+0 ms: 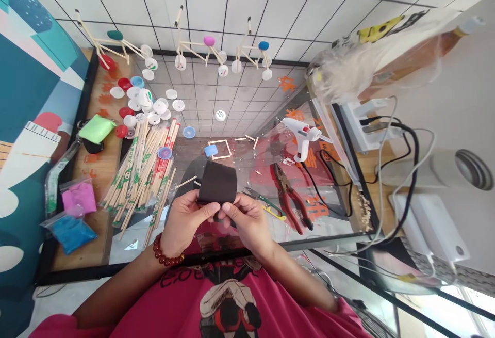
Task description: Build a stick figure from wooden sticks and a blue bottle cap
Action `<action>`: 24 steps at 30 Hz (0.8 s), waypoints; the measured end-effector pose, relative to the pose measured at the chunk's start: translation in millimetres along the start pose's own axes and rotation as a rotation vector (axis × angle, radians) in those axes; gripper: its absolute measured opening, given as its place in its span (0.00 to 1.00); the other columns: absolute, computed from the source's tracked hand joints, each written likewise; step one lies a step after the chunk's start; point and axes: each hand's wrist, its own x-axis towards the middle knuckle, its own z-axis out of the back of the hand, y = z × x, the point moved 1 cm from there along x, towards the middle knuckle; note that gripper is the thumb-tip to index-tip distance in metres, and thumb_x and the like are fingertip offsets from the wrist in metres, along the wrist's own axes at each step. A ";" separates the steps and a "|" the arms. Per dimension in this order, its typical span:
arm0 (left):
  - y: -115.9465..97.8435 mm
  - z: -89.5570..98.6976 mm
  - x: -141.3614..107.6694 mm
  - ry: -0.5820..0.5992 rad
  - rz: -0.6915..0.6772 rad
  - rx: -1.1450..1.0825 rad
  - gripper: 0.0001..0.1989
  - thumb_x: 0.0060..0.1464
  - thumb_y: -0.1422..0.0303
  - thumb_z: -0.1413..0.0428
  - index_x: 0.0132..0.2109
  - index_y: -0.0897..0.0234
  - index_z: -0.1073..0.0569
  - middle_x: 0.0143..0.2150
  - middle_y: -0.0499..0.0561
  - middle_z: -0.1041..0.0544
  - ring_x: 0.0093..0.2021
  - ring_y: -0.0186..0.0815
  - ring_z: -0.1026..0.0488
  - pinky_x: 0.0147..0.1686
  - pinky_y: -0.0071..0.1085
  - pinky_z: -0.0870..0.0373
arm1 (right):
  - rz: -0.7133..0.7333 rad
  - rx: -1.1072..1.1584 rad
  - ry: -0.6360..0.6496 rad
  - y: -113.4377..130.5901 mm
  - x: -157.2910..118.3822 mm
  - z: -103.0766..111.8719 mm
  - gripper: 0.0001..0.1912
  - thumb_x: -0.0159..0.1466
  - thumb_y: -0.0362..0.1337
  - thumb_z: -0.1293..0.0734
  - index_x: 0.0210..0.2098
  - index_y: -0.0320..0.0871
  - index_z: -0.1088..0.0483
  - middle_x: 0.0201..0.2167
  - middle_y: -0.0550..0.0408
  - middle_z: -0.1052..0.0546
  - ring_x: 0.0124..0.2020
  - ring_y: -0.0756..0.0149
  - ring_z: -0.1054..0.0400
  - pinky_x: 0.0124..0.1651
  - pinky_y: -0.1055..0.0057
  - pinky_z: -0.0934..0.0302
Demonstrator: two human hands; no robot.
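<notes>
Three models (197,44) that look finished stand in a row on the far side of the table. Each one is made from thin wooden sticks, with white bottle caps at the ends and one coloured cap on top. Closer to the middle lies a square frame of sticks (224,149), with a blue cap (211,150) at its left side. This frame has no white caps attached, so it seems less complete than the three models. Many loose bottle caps (154,106) lie at the far left, and a large heap of wrapped chopsticks (139,178) lies at the left, so much material is not used yet.

Both hands are closed in a pinching grasp. The left hand (185,224) and the right hand (247,219) hold the lower edge of a dark curved band (216,183) above the middle of the table, near the person's chest. Its material I cannot tell. To the right are red-handled pliers (288,193), small scissors (266,206) and a white hot glue gun (301,134).
</notes>
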 end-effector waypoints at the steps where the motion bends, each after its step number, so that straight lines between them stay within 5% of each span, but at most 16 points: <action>1: -0.7 0.4 0.1 -0.029 -0.040 -0.032 0.13 0.43 0.64 0.30 0.34 0.65 0.23 0.27 0.47 0.22 0.26 0.29 0.28 0.28 0.25 0.28 | 0.000 -0.021 0.027 -1.3 0.0 -2.3 0.17 0.60 0.50 0.28 0.27 0.43 0.29 0.23 0.59 0.24 0.20 0.74 0.38 0.26 0.75 0.42; 4: -6.5 5.8 -1.0 -0.144 -0.172 -0.104 0.13 0.44 0.64 0.31 0.35 0.62 0.25 0.35 0.48 0.20 0.34 0.33 0.24 0.38 0.29 0.25 | 0.082 -0.217 0.093 0.2 -1.1 -2.5 0.14 0.60 0.48 0.28 0.28 0.43 0.28 0.23 0.58 0.26 0.23 0.72 0.36 0.28 0.73 0.41; 6: -13.8 11.0 -2.5 -0.169 -0.227 -0.014 0.10 0.48 0.65 0.33 0.36 0.61 0.25 0.37 0.48 0.20 0.37 0.34 0.23 0.41 0.29 0.26 | 0.268 -0.370 0.008 6.4 -2.6 3.3 0.10 0.61 0.44 0.29 0.32 0.44 0.28 0.28 0.56 0.26 0.29 0.69 0.34 0.34 0.71 0.37; 9: -27.4 14.5 -3.8 -0.058 -0.206 0.332 0.06 0.53 0.65 0.36 0.38 0.61 0.21 0.37 0.49 0.19 0.37 0.35 0.23 0.40 0.29 0.27 | 0.596 -0.543 -0.167 20.8 -4.6 11.8 0.10 0.62 0.40 0.29 0.42 0.47 0.29 0.40 0.51 0.26 0.42 0.61 0.32 0.47 0.62 0.35; 12: -39.0 11.6 -3.2 0.058 -0.203 0.576 0.06 0.54 0.65 0.37 0.37 0.61 0.18 0.36 0.50 0.18 0.35 0.36 0.23 0.37 0.29 0.27 | 0.730 -0.692 -0.131 34.3 -2.2 10.3 0.17 0.60 0.40 0.28 0.48 0.48 0.29 0.46 0.47 0.26 0.48 0.55 0.32 0.53 0.55 0.37; 18: -41.3 5.7 -0.7 0.184 -0.189 0.721 0.07 0.56 0.66 0.40 0.37 0.60 0.16 0.34 0.51 0.18 0.35 0.36 0.23 0.36 0.28 0.29 | 0.451 -0.566 0.075 32.0 12.3 -0.9 0.06 0.64 0.38 0.30 0.41 0.47 0.26 0.34 0.55 0.23 0.37 0.65 0.29 0.44 0.66 0.35; 24: -33.7 16.2 4.3 0.082 -0.062 0.519 0.11 0.52 0.63 0.38 0.41 0.63 0.17 0.39 0.53 0.16 0.37 0.38 0.21 0.38 0.29 0.26 | 0.080 -0.206 -0.032 13.3 20.3 5.3 0.09 0.61 0.44 0.28 0.33 0.45 0.25 0.27 0.59 0.26 0.28 0.71 0.35 0.33 0.73 0.39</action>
